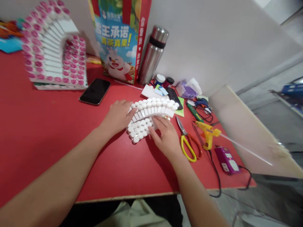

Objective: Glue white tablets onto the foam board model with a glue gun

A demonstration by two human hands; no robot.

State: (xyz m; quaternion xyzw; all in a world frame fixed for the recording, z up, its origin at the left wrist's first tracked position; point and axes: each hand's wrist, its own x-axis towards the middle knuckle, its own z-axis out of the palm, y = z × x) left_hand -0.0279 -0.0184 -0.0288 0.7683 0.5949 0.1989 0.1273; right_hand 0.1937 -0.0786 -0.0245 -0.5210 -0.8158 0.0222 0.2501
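Observation:
A white curved staircase model (pixel 148 111), edged with rows of round white pieces, lies on the red tabletop between my hands. My left hand (pixel 120 117) grips its left end, with the thumb over the edge and the other fingers behind. At the near right side, my right hand (pixel 164 134) closes on the model's inner curve, its thumb by the round pieces. The fingertips of that hand are partly hidden against the model. Just right of it lie scissors (pixel 187 138) with yellow and orange handles.
A larger staircase model with pink round pieces (pixel 36 50) stands back left, near a black phone (pixel 95 91). A printed bag (pixel 118 41) and steel flask (pixel 153 53) stand behind. On the right are a yellow glue gun (pixel 208 134), its cord, and a purple box (pixel 227 160).

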